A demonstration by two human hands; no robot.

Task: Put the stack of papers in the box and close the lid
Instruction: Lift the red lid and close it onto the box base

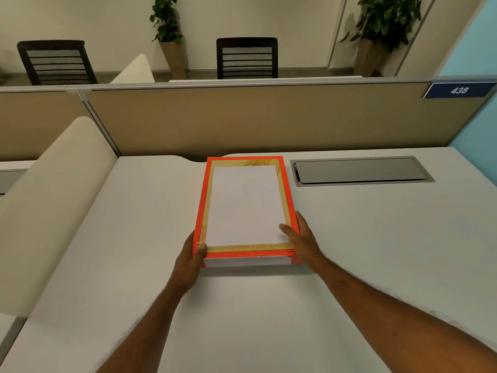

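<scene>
One box, one paper stack, two hands

We see the open orange box lying flat mid-desk, the white stack of papers lying flat inside it.

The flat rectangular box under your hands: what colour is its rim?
Bright orange rim on the flat rectangular box, with a gold patterned inner border; head view.
</scene>
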